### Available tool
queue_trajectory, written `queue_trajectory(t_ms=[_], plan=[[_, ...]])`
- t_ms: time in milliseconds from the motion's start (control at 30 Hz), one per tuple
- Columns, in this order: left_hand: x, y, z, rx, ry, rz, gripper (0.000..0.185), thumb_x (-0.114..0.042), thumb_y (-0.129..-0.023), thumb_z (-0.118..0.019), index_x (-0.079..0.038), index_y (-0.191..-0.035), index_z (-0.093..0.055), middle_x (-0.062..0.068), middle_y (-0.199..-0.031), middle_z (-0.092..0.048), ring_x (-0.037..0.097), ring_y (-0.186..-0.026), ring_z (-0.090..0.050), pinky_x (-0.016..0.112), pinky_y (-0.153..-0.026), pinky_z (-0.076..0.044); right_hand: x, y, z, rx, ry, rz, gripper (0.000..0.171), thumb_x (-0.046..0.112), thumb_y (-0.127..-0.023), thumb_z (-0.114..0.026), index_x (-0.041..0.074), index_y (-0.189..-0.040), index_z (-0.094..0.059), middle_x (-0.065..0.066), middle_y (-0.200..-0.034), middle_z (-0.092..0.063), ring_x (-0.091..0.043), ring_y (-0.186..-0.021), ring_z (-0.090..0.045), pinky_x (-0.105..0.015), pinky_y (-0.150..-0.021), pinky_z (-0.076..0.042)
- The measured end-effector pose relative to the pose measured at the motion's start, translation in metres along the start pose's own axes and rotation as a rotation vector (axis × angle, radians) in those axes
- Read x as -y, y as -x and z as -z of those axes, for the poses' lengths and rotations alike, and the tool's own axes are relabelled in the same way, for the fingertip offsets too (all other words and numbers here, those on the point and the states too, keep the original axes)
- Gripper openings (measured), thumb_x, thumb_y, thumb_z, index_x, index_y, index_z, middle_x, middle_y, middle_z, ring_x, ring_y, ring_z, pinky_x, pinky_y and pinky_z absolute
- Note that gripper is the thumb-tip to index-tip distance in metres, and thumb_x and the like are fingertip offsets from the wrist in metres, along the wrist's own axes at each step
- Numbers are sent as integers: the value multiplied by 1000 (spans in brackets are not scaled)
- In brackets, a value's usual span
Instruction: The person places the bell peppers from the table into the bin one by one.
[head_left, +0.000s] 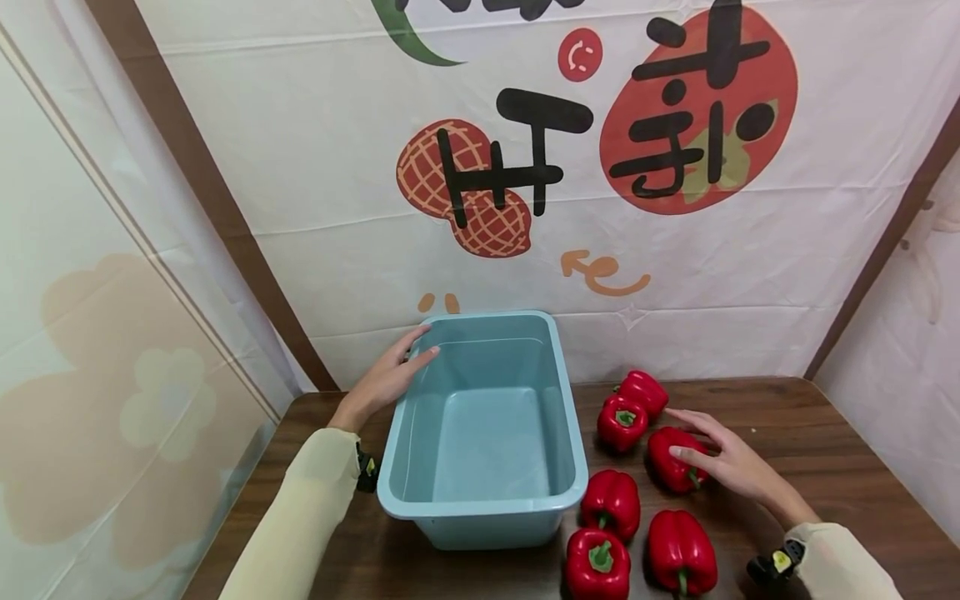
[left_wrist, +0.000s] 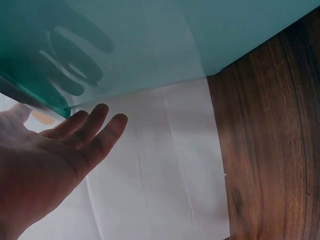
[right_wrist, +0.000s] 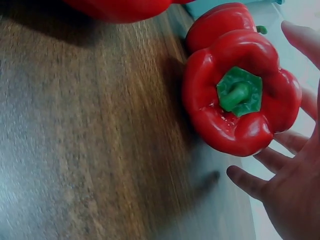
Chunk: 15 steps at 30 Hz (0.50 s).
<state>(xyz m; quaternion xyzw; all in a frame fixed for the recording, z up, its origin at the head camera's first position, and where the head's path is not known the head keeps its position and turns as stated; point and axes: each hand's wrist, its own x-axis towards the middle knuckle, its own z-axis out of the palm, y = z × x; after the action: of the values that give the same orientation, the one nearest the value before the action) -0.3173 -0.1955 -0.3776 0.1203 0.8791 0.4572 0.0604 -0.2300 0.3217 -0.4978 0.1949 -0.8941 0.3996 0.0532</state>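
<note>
A light blue plastic tub [head_left: 495, 442] stands on the table, its inside bare. My left hand [head_left: 386, 375] holds its left rim, the thumb over the edge; in the left wrist view the other fingers [left_wrist: 107, 135] lie below the rim against the outer side. At the right, my right hand [head_left: 731, 458] reaches over a red bell pepper [head_left: 671, 458]. In the right wrist view this bell pepper [right_wrist: 240, 135] shows its green stem toward me, with the thumb and fingers spread around it, the thumb apart from it.
Two red bell peppers [head_left: 622, 421] sit together behind the tub's right side. Several more bell peppers [head_left: 681, 550] lie nearer me on the wooden table [head_left: 795, 417]. A white printed cloth [head_left: 337, 275] hangs close behind the tub.
</note>
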Motion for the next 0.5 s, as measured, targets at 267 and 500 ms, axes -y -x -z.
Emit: queue_trajectory(t_ms=[267,500], plan=[[-1,-5,-3,4,6,15,73,-64,-97,-43,-29,-158,-24,0,-166,-12,34,-151,-12,65,-115,-20,-6,-3,-4,9,32,-50,56,31,-94,-67,16,-145,-50,-8,-142,-51,1,-123,-42,-47,-96,-46],[-2,-8,-5,5,11,42,73,-66,-96,-40,-30,-158,-25,2,-167,-10,35,-151,-13,66,-114,-20,-6,-5,-7,6,19,-45,56,31,-92,-69,17,-144,-51,-8,-141,-52,2,-121,-42,-52,-95,-46]])
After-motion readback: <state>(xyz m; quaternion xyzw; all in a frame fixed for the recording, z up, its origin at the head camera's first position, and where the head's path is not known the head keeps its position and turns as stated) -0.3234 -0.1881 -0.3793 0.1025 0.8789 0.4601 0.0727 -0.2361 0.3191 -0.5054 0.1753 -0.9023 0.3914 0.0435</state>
